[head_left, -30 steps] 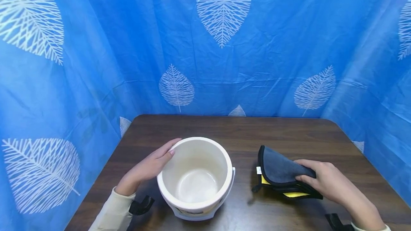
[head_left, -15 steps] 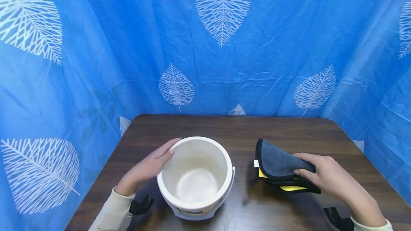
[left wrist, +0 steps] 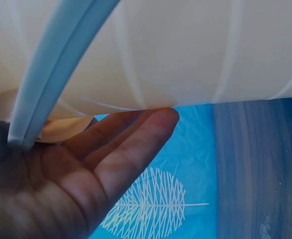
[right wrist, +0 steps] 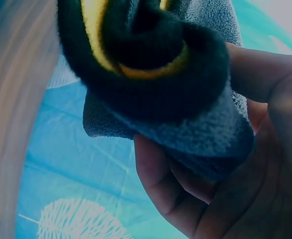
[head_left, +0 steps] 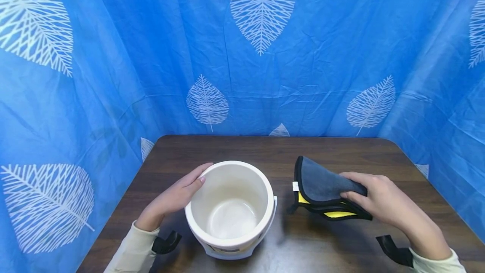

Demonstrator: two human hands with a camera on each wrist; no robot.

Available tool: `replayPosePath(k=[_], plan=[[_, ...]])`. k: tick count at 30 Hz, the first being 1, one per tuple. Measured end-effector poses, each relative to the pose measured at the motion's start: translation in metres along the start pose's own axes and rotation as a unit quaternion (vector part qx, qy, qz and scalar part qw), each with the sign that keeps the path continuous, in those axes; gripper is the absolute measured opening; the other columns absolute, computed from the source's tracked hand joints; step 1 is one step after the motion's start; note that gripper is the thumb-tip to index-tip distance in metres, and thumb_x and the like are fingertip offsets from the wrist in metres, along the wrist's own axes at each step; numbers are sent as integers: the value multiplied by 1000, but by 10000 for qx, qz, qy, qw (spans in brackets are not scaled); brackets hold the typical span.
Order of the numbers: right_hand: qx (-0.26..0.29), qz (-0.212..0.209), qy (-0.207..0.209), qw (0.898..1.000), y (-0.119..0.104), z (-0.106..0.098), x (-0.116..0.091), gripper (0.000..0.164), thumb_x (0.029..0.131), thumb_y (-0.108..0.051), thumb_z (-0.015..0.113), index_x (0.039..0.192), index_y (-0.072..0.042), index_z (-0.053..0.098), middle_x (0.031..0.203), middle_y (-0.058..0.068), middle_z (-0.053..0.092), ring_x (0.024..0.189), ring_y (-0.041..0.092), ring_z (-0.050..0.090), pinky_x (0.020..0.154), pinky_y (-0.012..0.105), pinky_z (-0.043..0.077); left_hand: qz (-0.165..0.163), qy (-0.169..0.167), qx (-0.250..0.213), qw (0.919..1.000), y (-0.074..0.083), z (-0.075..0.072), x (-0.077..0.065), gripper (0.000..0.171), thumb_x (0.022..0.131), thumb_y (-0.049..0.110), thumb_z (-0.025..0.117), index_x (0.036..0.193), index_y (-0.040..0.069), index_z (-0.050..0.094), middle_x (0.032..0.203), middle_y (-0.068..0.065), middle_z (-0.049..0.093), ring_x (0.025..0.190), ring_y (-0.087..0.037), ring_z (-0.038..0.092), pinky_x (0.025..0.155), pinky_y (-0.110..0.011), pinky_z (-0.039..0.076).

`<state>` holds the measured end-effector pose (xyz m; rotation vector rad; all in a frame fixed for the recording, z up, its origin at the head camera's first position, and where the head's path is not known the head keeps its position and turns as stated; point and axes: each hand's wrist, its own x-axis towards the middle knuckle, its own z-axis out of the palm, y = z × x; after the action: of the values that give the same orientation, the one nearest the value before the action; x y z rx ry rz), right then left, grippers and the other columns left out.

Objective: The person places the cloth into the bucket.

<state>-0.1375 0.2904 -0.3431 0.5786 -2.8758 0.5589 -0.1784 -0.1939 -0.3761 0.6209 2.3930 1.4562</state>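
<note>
A cream bucket point(head_left: 231, 239) stands upright on the table, its mouth facing up and its inside bare. My left hand point(head_left: 176, 195) rests against its left side, thumb at the rim and fingers fairly straight along the outer wall. In the left wrist view, the fingers point(left wrist: 136, 149) touch the wall beside the bucket's pale blue handle point(left wrist: 61, 64). To the right, my right hand point(head_left: 382, 197) grips a folded grey-and-yellow cleaning cloth point(head_left: 326, 182) with black edging and a white tag. The right wrist view has the cloth point(right wrist: 185, 119) pinched between thumb and fingers, above the table.
The dark wooden table point(head_left: 288, 151) carries the bucket. A blue curtain point(head_left: 303, 75) with white leaf prints hangs behind the table and along both its sides. A black strap point(head_left: 394, 252) sticks out at the right wrist, another strap point(head_left: 166, 242) at the left.
My right hand has moved the cloth up and leftward, nearer the bucket. The left hand and the bucket have stayed where they were.
</note>
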Motion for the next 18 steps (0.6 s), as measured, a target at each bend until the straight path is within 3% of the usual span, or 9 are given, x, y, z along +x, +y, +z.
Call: replayPosePath(k=[18], plan=[[48,-286,141,9995,-12,-12,12,37,87,-18,82,123,-16,71,106,-1,73,76,4,61,60,30,50,164,-36,-70,9998,-1,0,2,48,112,20,34,157,3,30,155,-22,39,138,-41,45,107,-55,42]])
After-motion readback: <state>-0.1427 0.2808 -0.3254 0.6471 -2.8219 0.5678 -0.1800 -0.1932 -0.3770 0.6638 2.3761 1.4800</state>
